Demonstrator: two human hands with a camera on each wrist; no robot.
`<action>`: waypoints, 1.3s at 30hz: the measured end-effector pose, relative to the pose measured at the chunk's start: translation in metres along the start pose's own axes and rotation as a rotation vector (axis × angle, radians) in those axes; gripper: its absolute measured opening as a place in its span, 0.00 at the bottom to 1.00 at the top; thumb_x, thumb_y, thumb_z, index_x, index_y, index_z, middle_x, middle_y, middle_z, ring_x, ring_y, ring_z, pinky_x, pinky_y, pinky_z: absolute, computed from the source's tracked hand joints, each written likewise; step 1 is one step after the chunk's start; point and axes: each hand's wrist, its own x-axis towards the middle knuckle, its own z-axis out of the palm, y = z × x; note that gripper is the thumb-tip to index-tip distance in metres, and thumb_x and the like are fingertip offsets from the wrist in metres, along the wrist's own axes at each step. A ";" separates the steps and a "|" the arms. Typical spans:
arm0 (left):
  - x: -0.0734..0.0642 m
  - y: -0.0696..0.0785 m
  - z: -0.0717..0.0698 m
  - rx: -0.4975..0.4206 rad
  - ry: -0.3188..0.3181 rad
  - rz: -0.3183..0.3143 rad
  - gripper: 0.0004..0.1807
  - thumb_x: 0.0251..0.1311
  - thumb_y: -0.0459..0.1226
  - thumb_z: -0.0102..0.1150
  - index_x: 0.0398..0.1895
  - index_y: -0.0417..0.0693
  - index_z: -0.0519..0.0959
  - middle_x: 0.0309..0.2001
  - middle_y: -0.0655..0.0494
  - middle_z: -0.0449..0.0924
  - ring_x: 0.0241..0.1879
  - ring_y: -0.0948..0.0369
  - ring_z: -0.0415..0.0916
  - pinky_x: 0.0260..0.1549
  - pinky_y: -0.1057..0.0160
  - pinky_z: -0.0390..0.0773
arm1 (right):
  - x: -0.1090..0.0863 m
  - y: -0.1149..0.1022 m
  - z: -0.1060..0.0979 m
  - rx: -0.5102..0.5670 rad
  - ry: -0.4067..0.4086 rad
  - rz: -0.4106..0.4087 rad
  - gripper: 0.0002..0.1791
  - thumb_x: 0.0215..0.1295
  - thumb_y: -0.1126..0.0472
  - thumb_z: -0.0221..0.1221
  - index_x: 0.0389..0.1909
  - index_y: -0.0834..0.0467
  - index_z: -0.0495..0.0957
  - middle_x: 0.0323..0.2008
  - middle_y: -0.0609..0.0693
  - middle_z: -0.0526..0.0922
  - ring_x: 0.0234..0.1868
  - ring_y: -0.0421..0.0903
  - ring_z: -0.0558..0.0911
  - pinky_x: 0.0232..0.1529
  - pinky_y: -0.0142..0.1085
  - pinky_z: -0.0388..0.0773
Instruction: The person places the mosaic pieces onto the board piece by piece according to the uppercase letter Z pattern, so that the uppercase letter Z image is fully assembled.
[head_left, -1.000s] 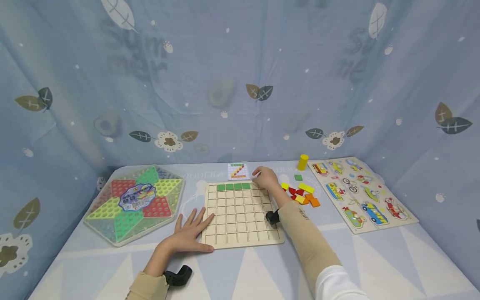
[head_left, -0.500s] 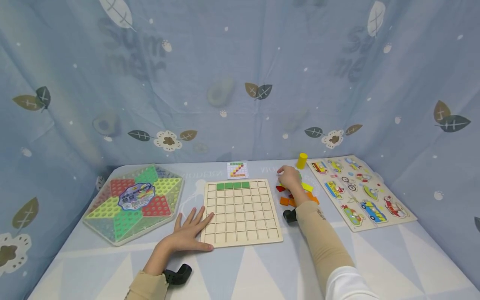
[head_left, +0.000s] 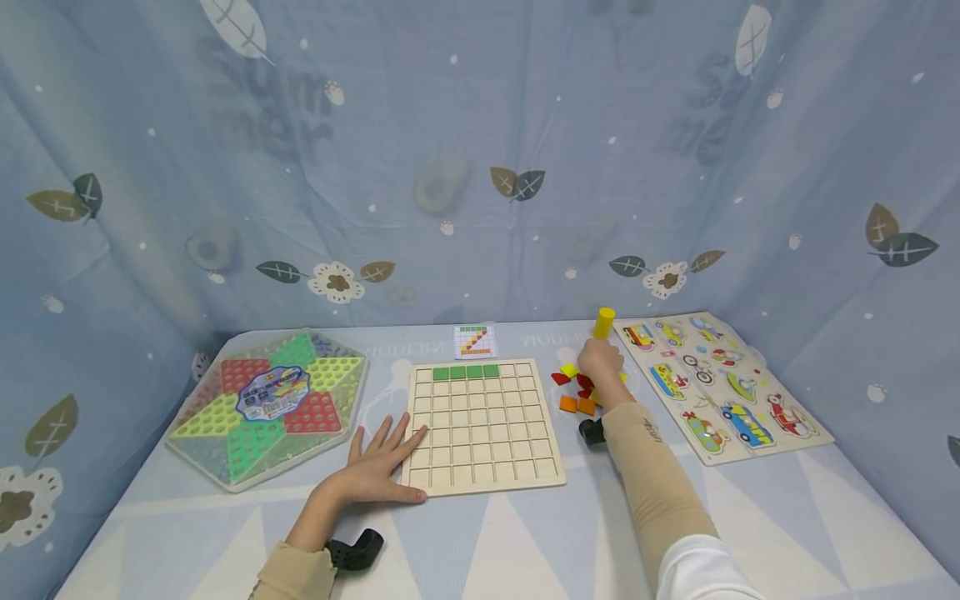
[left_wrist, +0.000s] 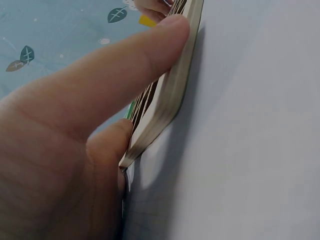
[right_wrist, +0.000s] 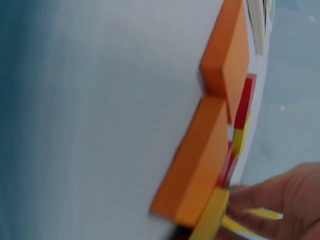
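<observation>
A pale wooden grid board lies in the middle of the table, with a row of green square tiles in its top cells. My left hand is spread flat at the board's left edge, thumb at the near corner. Over the loose tiles to the right is my right hand, fingers pointing down. In the right wrist view its fingertips are beside a yellow tile, with a speck of green at them; I cannot tell whether they pinch it. Orange tiles and a red tile lie near.
A printed pattern card sits behind the board. A yellow cylinder stands just beyond my right hand. At the right lies a vehicle puzzle board; at the left, a hexagonal Chinese checkers box. A patterned curtain closes off the back.
My right hand has moved right, from the board's top right corner to the loose tiles, and now covers where a green tile lay. Several orange tiles show shifted positions. My left hand stays put.
</observation>
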 end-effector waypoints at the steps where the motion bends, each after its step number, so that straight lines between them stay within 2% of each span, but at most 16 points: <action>1: 0.000 0.000 0.000 0.000 0.000 0.000 0.54 0.43 0.62 0.63 0.72 0.51 0.53 0.73 0.41 0.37 0.70 0.40 0.29 0.58 0.34 0.24 | 0.000 0.000 -0.001 0.003 -0.001 -0.009 0.14 0.67 0.65 0.47 0.47 0.69 0.74 0.39 0.63 0.75 0.43 0.60 0.70 0.50 0.50 0.69; 5: 0.000 0.000 0.000 0.000 0.004 0.001 0.54 0.43 0.62 0.63 0.72 0.51 0.53 0.73 0.41 0.37 0.70 0.40 0.29 0.58 0.34 0.23 | 0.000 0.000 -0.004 0.046 0.036 -0.050 0.16 0.66 0.65 0.48 0.51 0.68 0.75 0.45 0.63 0.77 0.43 0.58 0.73 0.47 0.46 0.73; 9: 0.000 0.000 0.000 0.003 0.004 -0.001 0.54 0.43 0.62 0.63 0.72 0.51 0.53 0.73 0.41 0.37 0.70 0.40 0.29 0.59 0.34 0.24 | 0.001 -0.001 -0.009 0.276 0.019 -0.016 0.15 0.62 0.68 0.54 0.49 0.65 0.76 0.48 0.63 0.75 0.40 0.55 0.74 0.44 0.42 0.75; 12: -0.001 0.000 -0.001 0.004 0.006 -0.002 0.54 0.43 0.62 0.63 0.72 0.51 0.53 0.73 0.41 0.38 0.70 0.40 0.29 0.59 0.34 0.24 | 0.002 -0.006 -0.011 0.504 -0.041 0.029 0.13 0.59 0.67 0.59 0.46 0.64 0.79 0.43 0.60 0.76 0.34 0.50 0.74 0.39 0.36 0.77; 15: -0.001 0.001 -0.001 -0.001 0.010 -0.003 0.54 0.43 0.61 0.64 0.71 0.51 0.53 0.72 0.41 0.38 0.70 0.40 0.29 0.59 0.34 0.24 | 0.002 -0.013 -0.009 0.654 -0.101 0.049 0.13 0.58 0.66 0.62 0.44 0.64 0.80 0.39 0.57 0.77 0.29 0.46 0.75 0.34 0.31 0.77; 20: -0.002 0.001 -0.001 0.011 0.008 -0.010 0.54 0.43 0.62 0.63 0.72 0.51 0.53 0.73 0.41 0.38 0.70 0.40 0.30 0.59 0.34 0.25 | -0.003 -0.031 -0.001 0.794 -0.217 0.037 0.13 0.57 0.68 0.62 0.45 0.65 0.78 0.38 0.54 0.76 0.28 0.43 0.75 0.35 0.31 0.79; 25: -0.002 0.002 -0.001 0.011 0.002 -0.011 0.54 0.43 0.62 0.63 0.72 0.52 0.53 0.73 0.42 0.38 0.70 0.40 0.30 0.59 0.34 0.25 | -0.011 -0.048 0.010 0.789 -0.273 -0.055 0.13 0.56 0.68 0.62 0.43 0.66 0.78 0.40 0.56 0.78 0.28 0.42 0.79 0.38 0.33 0.80; 31: -0.001 0.003 -0.001 0.009 0.003 -0.010 0.54 0.43 0.62 0.63 0.72 0.52 0.53 0.73 0.42 0.39 0.70 0.41 0.30 0.59 0.34 0.25 | -0.015 -0.060 0.022 0.758 -0.277 -0.201 0.12 0.56 0.72 0.61 0.42 0.70 0.78 0.40 0.59 0.78 0.29 0.42 0.80 0.37 0.35 0.80; 34: -0.001 0.002 0.000 0.009 0.006 -0.007 0.54 0.43 0.62 0.63 0.72 0.52 0.53 0.73 0.42 0.38 0.70 0.41 0.29 0.59 0.34 0.25 | -0.016 -0.065 0.026 0.747 -0.269 -0.217 0.10 0.55 0.72 0.61 0.40 0.70 0.79 0.38 0.59 0.79 0.29 0.43 0.80 0.36 0.35 0.80; 39: -0.001 0.001 0.000 0.011 0.010 -0.002 0.54 0.42 0.63 0.63 0.72 0.52 0.53 0.73 0.42 0.38 0.70 0.41 0.30 0.59 0.34 0.24 | -0.016 -0.069 0.032 0.663 -0.220 -0.231 0.08 0.54 0.70 0.63 0.36 0.67 0.81 0.37 0.57 0.79 0.29 0.42 0.79 0.32 0.32 0.79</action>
